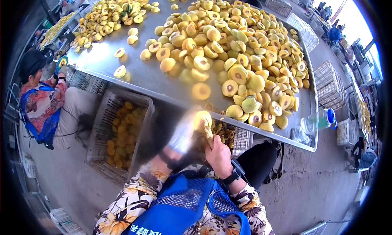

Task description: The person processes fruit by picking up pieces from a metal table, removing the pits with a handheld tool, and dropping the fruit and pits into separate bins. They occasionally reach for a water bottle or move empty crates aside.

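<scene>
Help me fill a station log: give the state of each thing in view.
left hand, blurred, gripping the held fruit
right hand, closed on a tool
fruit on table, mostly halved, heaped
crate, partly filled with fruit
bottle, cap on

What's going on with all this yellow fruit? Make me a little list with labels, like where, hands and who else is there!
Where: steel table heaped with halved yellow fruit pieces
Left hand: blurred, pale glove, at one yellow fruit; grip unclear
Right hand: closed on a small tool that points at that fruit
Below the table: grey crate with fruit in it
Table edge: clear bottle, blue cap
Who else: a person in a blue vest, on the left
</scene>
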A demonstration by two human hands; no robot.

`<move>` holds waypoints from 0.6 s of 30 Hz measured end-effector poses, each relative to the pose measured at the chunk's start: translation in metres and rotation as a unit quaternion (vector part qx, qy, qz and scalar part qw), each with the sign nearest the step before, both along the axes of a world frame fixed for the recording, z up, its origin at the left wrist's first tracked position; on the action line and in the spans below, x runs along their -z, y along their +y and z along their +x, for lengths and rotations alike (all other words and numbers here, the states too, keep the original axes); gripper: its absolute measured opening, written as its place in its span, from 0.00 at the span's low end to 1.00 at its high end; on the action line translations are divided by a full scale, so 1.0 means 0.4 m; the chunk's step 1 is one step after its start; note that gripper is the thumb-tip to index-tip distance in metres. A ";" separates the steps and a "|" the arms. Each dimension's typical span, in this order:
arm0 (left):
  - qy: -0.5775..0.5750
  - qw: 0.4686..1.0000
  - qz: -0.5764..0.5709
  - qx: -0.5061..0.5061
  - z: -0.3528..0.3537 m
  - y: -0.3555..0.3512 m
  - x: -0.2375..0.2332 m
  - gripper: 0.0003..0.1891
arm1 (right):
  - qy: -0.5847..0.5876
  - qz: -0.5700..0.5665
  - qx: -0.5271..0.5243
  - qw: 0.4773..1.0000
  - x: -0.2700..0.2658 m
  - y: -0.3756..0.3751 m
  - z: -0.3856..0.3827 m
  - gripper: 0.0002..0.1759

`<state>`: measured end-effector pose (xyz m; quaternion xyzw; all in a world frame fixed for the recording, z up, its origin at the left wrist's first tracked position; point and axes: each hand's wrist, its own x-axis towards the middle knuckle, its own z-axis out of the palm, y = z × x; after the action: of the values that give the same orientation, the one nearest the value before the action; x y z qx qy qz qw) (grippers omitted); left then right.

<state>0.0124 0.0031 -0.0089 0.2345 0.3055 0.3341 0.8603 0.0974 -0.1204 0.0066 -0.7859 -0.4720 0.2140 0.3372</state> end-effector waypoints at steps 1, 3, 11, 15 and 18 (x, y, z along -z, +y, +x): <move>-0.024 1.000 -0.015 0.007 0.000 -0.006 -0.010 0.15 | 0.004 -0.001 0.000 1.000 0.004 -0.003 -0.001 0.11; 0.051 0.988 0.144 0.004 0.001 -0.006 0.013 0.13 | 0.011 -0.001 -0.003 1.000 0.011 -0.002 -0.004 0.11; 0.146 0.985 0.084 -0.044 0.008 -0.019 0.021 0.13 | 0.045 -0.079 -0.052 0.995 0.003 -0.018 -0.029 0.11; 0.213 0.970 0.114 -0.003 0.000 -0.005 0.010 0.15 | 0.079 -0.096 -0.086 0.989 0.013 -0.019 -0.032 0.13; 0.210 0.973 0.078 0.060 -0.001 0.016 0.003 0.16 | 0.093 -0.106 -0.085 0.986 0.033 -0.018 -0.026 0.14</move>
<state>0.0119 0.0095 -0.0102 0.3840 0.4379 0.2479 0.7742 0.0870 -0.1276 -0.0065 -0.7509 -0.4786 0.3626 0.2750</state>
